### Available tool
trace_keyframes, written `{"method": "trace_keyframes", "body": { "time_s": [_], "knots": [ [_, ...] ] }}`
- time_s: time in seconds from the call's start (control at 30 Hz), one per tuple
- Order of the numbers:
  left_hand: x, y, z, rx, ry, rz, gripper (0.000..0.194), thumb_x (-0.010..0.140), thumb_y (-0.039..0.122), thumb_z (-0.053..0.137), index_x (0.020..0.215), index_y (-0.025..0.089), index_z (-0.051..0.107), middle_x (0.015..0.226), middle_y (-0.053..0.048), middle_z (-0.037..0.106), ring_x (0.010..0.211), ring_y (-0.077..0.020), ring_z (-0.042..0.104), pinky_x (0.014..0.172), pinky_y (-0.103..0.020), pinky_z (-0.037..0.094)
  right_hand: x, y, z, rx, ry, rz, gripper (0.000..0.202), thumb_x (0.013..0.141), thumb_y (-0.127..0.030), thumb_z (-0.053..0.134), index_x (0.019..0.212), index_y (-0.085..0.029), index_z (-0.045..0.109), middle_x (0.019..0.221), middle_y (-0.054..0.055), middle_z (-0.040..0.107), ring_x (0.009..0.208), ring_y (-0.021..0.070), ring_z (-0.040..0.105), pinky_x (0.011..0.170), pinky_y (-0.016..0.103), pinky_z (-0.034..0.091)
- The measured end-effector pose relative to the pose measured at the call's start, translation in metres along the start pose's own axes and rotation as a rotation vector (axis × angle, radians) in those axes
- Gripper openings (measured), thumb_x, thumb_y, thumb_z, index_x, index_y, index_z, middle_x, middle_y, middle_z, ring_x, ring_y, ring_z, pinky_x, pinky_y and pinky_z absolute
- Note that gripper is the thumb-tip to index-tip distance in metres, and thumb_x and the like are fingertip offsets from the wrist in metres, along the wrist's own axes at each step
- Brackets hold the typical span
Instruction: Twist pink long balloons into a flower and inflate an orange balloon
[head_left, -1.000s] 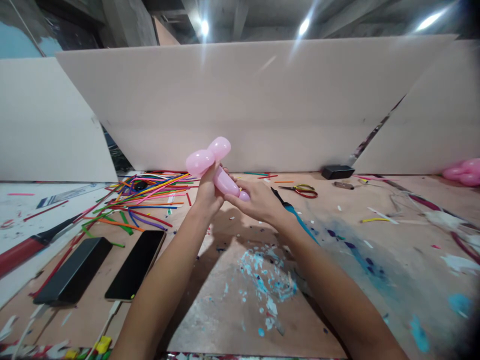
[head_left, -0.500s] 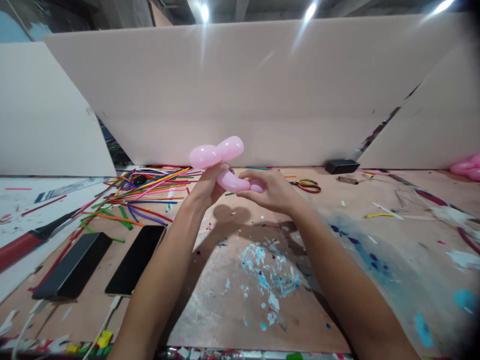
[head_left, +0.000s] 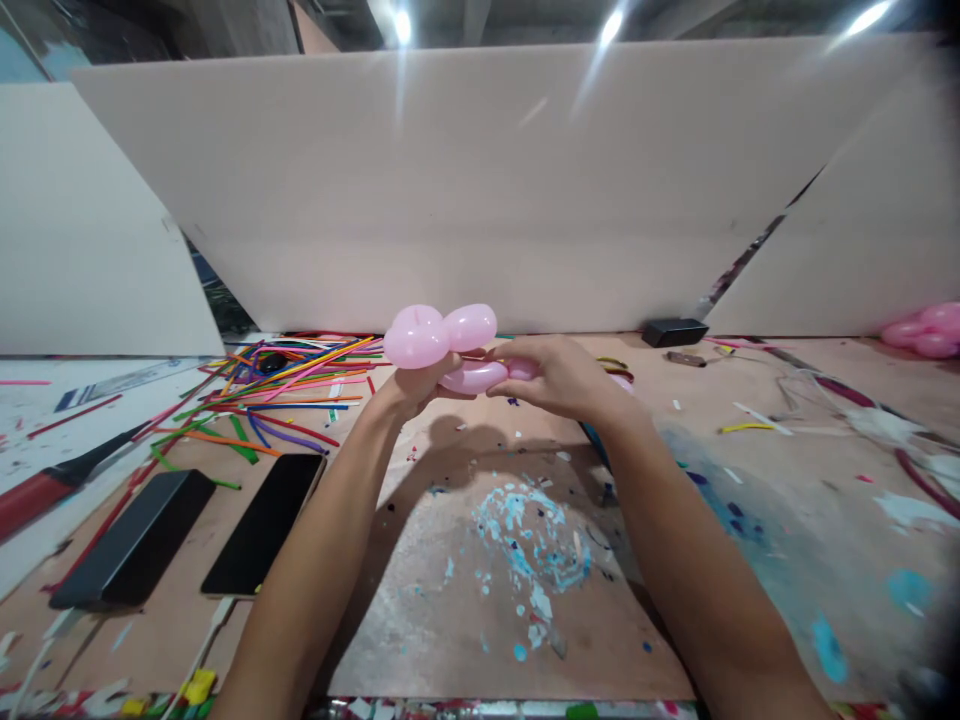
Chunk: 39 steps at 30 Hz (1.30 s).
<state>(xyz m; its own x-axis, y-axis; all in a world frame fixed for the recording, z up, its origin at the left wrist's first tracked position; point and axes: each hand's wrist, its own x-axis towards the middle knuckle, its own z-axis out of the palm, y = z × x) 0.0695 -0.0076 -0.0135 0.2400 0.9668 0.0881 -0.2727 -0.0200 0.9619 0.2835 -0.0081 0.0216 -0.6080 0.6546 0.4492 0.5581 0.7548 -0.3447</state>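
Observation:
A twisted pink balloon is held over the middle of the table, its round segments standing above my left hand. Wrapped around its lower left part, my left hand has its fingers partly hidden by the balloon. My right hand pinches the balloon's lower segments from the right, thumb below and fingers above. A lower pink segment spans the gap between both hands, and a bit of pink shows just beyond my right wrist.
Colourful uninflated balloons lie at the back left. A black phone and a dark power bank with cables are near my left forearm. Scissors, a black box and more pink balloons sit towards the back right.
The balloon's upper segments have turned and dropped lower, and a rounder segment now faces me. Both hands still grip it. The view has shifted slightly to the right.

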Motion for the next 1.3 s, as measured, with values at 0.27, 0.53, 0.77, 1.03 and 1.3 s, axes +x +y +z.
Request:
{"method": "trace_keyframes", "body": {
  "time_s": [0.27, 0.53, 0.77, 1.03, 1.3],
  "knots": [
    [-0.01, 0.002, -0.007, 0.009, -0.167, -0.163, 0.045, 0.058, 0.015, 0.08, 0.101, 0.02, 0.069, 0.086, -0.011, 0.073, 0.094, -0.0319, 0.07, 0.076, -0.046, 0.061, 0.003, -0.016, 0.014, -0.16, -0.149, 0.038, 0.017, 0.078, -0.036, 0.074, 0.092, -0.029, 0.078, 0.092, 0.003, 0.076, 0.083, 0.022, 0.066, 0.07, 0.029, 0.042],
    [-0.005, -0.003, -0.016, 0.047, -0.359, -0.209, 0.034, 0.063, 0.034, 0.077, 0.093, 0.017, 0.071, 0.089, -0.015, 0.073, 0.079, -0.0292, 0.072, 0.064, -0.04, 0.06, 0.0, -0.011, 0.004, -0.107, -0.102, -0.014, 0.03, 0.083, -0.032, 0.069, 0.113, -0.034, 0.073, 0.112, 0.001, 0.074, 0.094, 0.0219, 0.067, 0.075, 0.029, 0.043],
    [-0.009, -0.001, -0.01, 0.16, -0.388, -0.188, 0.032, 0.064, 0.037, 0.08, 0.087, 0.016, 0.073, 0.082, -0.013, 0.072, 0.072, -0.0251, 0.071, 0.059, -0.035, 0.06, 0.002, -0.009, 0.01, -0.209, -0.078, -0.032, 0.017, 0.08, -0.038, 0.074, 0.095, -0.034, 0.077, 0.102, -0.001, 0.075, 0.086, 0.02, 0.065, 0.069, 0.028, 0.038],
    [-0.013, 0.002, -0.004, 0.37, -0.293, -0.136, 0.027, 0.061, 0.026, 0.083, 0.085, 0.016, 0.075, 0.088, -0.014, 0.072, 0.067, -0.0232, 0.071, 0.052, -0.031, 0.058, 0.004, -0.011, 0.017, -0.364, -0.08, -0.07, 0.012, 0.08, -0.039, 0.072, 0.087, -0.03, 0.077, 0.091, 0.002, 0.074, 0.079, 0.02, 0.062, 0.062, 0.029, 0.031],
    [-0.012, 0.0, -0.002, 0.33, -0.207, -0.017, 0.038, 0.056, 0.022, 0.085, 0.094, 0.021, 0.076, 0.066, -0.007, 0.068, 0.055, -0.0202, 0.063, 0.049, -0.034, 0.057, 0.005, 0.0, 0.017, -0.368, 0.044, 0.083, 0.028, 0.076, -0.054, 0.071, 0.086, -0.027, 0.073, 0.085, 0.003, 0.074, 0.075, 0.0215, 0.063, 0.062, 0.029, 0.033]
  ]
}}
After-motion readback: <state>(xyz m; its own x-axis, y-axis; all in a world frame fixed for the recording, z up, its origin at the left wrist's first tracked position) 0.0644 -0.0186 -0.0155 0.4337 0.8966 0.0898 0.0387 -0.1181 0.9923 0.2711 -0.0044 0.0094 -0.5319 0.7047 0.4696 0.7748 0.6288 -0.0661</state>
